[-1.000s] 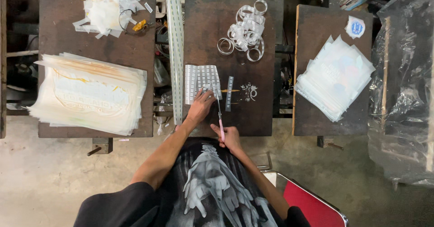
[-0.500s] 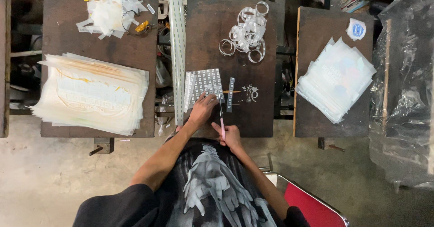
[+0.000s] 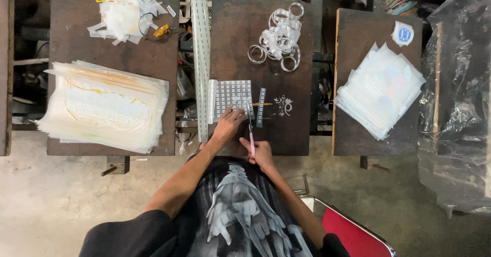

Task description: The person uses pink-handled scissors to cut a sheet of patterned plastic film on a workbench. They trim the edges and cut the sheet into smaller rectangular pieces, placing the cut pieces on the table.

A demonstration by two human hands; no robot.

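A white sheet printed with rows of small dark marks lies on the middle dark wooden table. My left hand presses on the sheet's near edge. My right hand grips pink-handled scissors, whose blades point away from me along the sheet's right side. A narrow cut strip lies just right of the blades.
A long white strip runs along the middle table's left edge, and loose curled strips lie at its far end. The left table holds a thick stack of pale sheets and scraps. A stack of clear sheets lies on the right table, a red chair beside me.
The printed sheet and both hands have stayed in nearly the same spot; the scissors remain along the sheet's right side. Only slight hand movement shows.
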